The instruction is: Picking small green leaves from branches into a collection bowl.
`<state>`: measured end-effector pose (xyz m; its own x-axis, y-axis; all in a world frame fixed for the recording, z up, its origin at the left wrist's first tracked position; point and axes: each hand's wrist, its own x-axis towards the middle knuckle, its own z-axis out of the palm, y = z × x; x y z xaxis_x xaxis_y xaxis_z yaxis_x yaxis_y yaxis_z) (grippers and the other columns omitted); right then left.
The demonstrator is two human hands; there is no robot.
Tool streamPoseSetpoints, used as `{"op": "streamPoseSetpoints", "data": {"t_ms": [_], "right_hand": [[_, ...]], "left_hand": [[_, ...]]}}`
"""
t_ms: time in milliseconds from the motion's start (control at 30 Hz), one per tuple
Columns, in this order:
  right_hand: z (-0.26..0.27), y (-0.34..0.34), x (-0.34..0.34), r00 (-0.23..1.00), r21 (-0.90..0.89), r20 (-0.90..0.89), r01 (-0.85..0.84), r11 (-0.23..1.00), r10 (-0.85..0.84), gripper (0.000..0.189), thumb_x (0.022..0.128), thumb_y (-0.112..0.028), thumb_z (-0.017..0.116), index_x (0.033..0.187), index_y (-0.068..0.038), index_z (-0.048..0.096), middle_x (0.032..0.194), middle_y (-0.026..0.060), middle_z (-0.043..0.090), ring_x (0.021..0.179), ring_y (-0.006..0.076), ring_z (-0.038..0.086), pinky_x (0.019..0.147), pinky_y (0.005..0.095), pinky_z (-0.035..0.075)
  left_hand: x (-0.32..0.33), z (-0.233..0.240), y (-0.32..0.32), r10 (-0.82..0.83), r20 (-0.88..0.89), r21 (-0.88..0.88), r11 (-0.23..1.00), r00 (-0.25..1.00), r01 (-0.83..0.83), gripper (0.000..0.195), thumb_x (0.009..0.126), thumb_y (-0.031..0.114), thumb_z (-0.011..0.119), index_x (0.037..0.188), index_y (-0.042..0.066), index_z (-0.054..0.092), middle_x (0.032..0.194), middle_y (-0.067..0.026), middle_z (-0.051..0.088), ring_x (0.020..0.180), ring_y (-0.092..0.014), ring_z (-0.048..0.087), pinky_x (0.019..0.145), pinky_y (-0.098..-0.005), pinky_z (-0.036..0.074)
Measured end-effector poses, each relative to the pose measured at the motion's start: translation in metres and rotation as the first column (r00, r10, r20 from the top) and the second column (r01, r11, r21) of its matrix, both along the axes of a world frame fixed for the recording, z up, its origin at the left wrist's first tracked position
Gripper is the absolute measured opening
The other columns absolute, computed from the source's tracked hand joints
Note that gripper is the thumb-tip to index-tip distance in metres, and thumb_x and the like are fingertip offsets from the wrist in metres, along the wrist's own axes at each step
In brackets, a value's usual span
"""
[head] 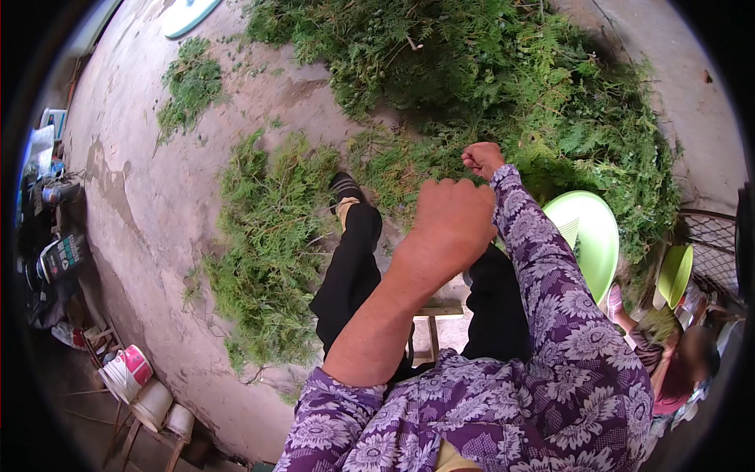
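Observation:
My left hand [451, 221] is raised before my lap with its back to the camera, fingers curled; whether anything is inside it is hidden. Beyond it, my right hand [483, 159] is curled too, near the edge of a large heap of green conifer branches [501, 71]; no held thing shows in it. A smaller pile of conifer sprigs [271, 253] lies on the ground left of my foot. A light green plastic basin [598, 248] stands beside my right sleeve, partly hidden by it.
A small clump of sprigs [191, 82] and a pale blue round object [191, 15] lie at the upper left. White buckets [150, 404] stand at the lower left. Another person [666, 366] sits at the right near a green basin [675, 274] and wire mesh [711, 245].

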<state>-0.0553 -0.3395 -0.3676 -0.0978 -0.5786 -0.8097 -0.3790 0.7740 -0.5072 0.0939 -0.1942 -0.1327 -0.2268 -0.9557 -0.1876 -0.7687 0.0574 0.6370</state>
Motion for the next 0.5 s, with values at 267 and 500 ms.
{"op": "streamPoseSetpoints", "data": {"t_ms": [267,500], "right_hand": [[0.117,0.009,-0.002,0.904,-0.497,0.082,-0.327,0.804,0.419,0.016,0.074,-0.007,0.052,0.080,0.006,0.059,0.063,0.0054,0.059,0.053,0.0097,0.053,0.050,0.0210,0.043],[0.235,0.069,0.022,0.782,-0.831,-0.385,-0.525,0.185,0.491,0.011,0.075,-0.009,0.052,0.076,0.001,0.057,0.058,0.0072,0.052,0.053,0.0166,0.051,0.048,0.0292,0.039]], "left_hand": [[0.010,0.000,-0.009,0.333,-0.301,-0.129,0.914,0.894,-0.384,0.040,0.070,0.026,0.064,0.099,0.001,0.056,0.091,-0.0166,0.057,0.084,-0.026,0.055,0.070,-0.0349,0.045],[0.007,-0.003,-0.017,0.598,-0.764,0.394,0.730,0.243,-0.559,0.067,0.075,0.032,0.064,0.122,-0.006,0.033,0.106,-0.0140,0.052,0.091,-0.018,0.052,0.073,-0.0265,0.044]]}}
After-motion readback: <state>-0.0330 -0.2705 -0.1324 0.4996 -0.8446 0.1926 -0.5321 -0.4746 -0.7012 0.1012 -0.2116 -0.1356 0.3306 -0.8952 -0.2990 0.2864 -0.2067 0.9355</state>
